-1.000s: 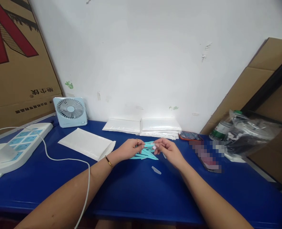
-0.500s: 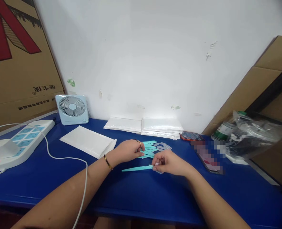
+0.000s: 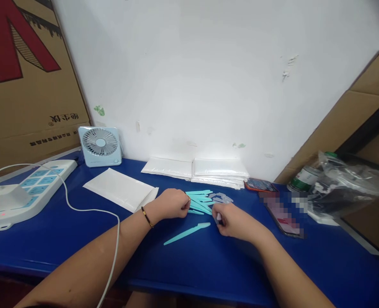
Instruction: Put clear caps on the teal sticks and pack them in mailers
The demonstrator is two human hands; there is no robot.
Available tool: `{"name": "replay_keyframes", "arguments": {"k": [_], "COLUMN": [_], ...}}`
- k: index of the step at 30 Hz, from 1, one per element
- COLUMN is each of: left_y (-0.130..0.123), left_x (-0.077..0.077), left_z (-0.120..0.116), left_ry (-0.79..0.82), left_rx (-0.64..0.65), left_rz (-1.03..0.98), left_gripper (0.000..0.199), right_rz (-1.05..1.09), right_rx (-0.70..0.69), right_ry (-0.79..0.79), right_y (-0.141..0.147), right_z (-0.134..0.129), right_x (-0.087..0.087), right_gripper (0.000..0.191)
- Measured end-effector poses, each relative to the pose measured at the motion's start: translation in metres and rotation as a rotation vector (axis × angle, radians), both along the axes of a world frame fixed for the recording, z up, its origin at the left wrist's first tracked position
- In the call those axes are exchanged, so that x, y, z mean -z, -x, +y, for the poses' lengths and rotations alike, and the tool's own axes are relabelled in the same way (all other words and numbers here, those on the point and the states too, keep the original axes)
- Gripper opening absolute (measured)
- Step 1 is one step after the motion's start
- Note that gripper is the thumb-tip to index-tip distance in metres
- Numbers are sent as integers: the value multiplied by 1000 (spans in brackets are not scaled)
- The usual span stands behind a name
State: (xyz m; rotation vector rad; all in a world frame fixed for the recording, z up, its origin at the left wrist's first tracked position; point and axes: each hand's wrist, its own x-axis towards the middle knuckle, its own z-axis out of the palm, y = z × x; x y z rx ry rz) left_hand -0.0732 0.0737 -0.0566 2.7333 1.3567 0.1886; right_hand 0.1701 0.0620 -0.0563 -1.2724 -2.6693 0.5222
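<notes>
A loose pile of teal eyebrow razors (image 3: 199, 199) lies on the blue table, with small clear plastic caps (image 3: 222, 198) at its right side. My left hand (image 3: 176, 203) is closed against the left edge of the pile, and its curled fingertips are hidden. On the pile's right, my right hand (image 3: 232, 220) has its fingers bent in and pressed together; what they hold, if anything, is hidden. One single teal razor (image 3: 186, 234) rests on the table in front of both hands, slanting down to the left, touched by neither.
Stacked white padded envelopes (image 3: 220, 167) stand by the wall, and a single envelope (image 3: 119, 189) lies left of my hand. A fan (image 3: 100, 146), a power strip (image 3: 45, 188) and its white cable (image 3: 90, 210) are at left. Phones (image 3: 282, 217) and a plastic bag (image 3: 346, 184) are at right.
My right hand has let go of the single razor, which now lies on the table, and has shifted slightly right. The left hand's fingers have curled in beside the pile.
</notes>
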Motion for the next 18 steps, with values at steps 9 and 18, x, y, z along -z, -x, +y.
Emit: {"name": "replay_keyframes", "arguments": {"k": [9, 18], "left_y": [0, 3], "left_x": [-16, -11], "left_z": [-8, -4], "left_ry": [253, 442], "left_rx": [-3, 2], "left_rz": [-243, -382], "left_gripper": [9, 11], "right_rz": [-72, -172], "right_rx": [121, 345], "right_ry": [-73, -114], "right_y": [0, 0], "right_z": [0, 12], "right_x": [-2, 9], "right_gripper": [20, 16]}}
